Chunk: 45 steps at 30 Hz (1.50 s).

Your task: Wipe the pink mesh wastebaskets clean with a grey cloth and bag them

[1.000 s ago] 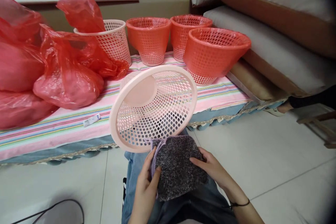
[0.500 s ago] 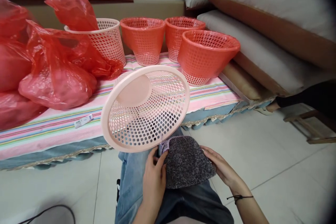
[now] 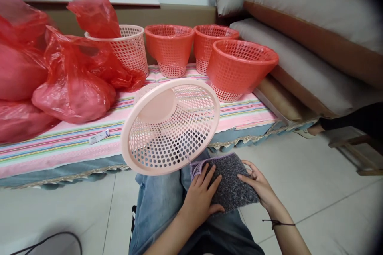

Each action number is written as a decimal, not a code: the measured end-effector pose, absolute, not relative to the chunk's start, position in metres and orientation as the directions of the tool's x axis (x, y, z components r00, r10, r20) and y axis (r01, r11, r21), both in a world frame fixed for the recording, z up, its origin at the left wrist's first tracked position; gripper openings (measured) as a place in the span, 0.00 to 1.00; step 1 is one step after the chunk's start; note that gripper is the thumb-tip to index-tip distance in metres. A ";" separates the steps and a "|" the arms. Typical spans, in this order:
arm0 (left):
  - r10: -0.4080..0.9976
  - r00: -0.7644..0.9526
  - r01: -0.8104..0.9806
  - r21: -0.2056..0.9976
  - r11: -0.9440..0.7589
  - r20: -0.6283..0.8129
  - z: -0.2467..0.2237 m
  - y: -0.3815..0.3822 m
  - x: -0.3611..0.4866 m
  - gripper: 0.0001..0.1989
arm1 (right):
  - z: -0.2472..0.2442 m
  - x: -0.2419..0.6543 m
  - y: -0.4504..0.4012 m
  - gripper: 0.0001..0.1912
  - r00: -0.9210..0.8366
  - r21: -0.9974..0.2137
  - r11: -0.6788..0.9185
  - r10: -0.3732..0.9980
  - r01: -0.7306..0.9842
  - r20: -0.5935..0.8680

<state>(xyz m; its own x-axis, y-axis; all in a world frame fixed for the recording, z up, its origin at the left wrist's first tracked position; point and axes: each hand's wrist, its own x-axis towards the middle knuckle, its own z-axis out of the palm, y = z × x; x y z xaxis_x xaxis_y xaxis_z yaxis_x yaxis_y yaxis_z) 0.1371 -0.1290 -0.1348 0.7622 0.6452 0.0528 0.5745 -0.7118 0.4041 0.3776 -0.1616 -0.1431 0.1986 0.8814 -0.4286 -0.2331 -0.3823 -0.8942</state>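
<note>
A speckled grey fabric piece [image 3: 235,193], knit-like and with a lilac edge, lies over my lap. My left hand [image 3: 202,195] rests on its left part with fingers spread and pressed flat. My right hand [image 3: 257,183] pinches its right edge, thumb on top and fingers behind. A thin lilac strand runs from the fabric's upper left corner up to the rim of a pale pink plastic basket [image 3: 127,147]. That basket leans tilted at my knees, its mouth facing me. Which kind of article the fabric is, I cannot tell.
On the striped bench cover [image 3: 74,149] stand pink baskets lined with red bags [image 3: 169,44], filled red plastic bags [image 3: 74,95] and a small white packet [image 3: 99,137]. Cushions [image 3: 314,12] are piled at right, near a wooden stool [image 3: 353,147] and another person's foot [image 3: 305,132].
My left hand has moved from the fabric's left edge onto its top and flattened. The fabric has turned and looks straighter-edged; my right hand now pinches its side.
</note>
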 end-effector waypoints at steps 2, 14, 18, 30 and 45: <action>0.673 0.739 0.594 0.431 -0.679 0.043 -0.139 -0.131 0.138 0.49 | -0.140 0.376 -0.160 0.31 0.242 -0.921 -0.368 0.889 -0.129 -0.389; 0.783 0.619 0.406 0.830 -0.382 0.058 -0.122 -0.145 0.112 0.41 | -0.076 0.284 -0.169 0.23 0.178 -0.802 -0.128 0.984 0.584 -0.027; 0.939 0.307 0.274 0.959 0.071 -0.157 -0.117 -0.155 0.087 0.21 | -0.087 0.259 -0.170 0.23 0.120 -0.744 -0.023 0.990 0.668 0.077; 0.924 0.056 -0.016 0.925 0.379 -0.377 -0.137 -0.136 0.108 0.29 | -0.110 0.261 -0.177 0.20 0.065 -0.843 -0.016 0.998 0.537 0.022; 0.907 0.416 -0.272 0.941 0.199 -0.072 -0.060 -0.122 0.135 0.22 | -0.077 0.281 -0.165 0.41 0.070 -0.990 -0.079 0.995 0.116 -0.072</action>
